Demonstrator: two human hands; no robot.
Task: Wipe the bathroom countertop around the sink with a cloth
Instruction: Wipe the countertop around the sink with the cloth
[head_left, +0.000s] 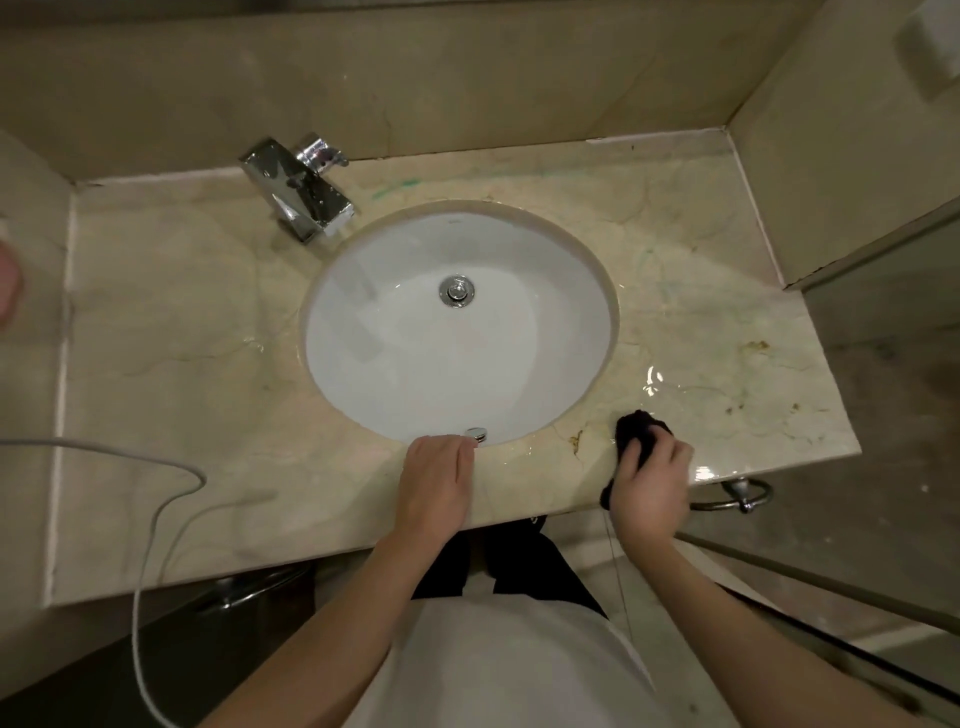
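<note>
Far to the left of both hands, a grey cable (156, 525) loops across the beige marble countertop (171, 322) and drops over its front edge. Beyond the left hand's fingertips and off to their left, a chrome faucet (298, 189) stands at the back of the counter, its spout reaching toward the white oval sink (457, 327). The sink lies straight ahead of the left fingers, with a chrome drain (456, 290) at its middle and a small chrome overflow cap (477, 434) on the near wall, just beside the fingertips. The left hand (436, 486) rests flat on the counter's front strip, fingers straight and together, holding nothing, tips at the sink's rim. To the right of those fingers, the right hand (652, 493) has its fingers curled around a dark cloth (641, 431), which bunches out ahead of the knuckles onto the counter at the front right of the sink. Wet patches shine on the marble just past the cloth. Right of the right hand's fingers and below the counter edge hangs a metal towel ring (740, 493).
</note>
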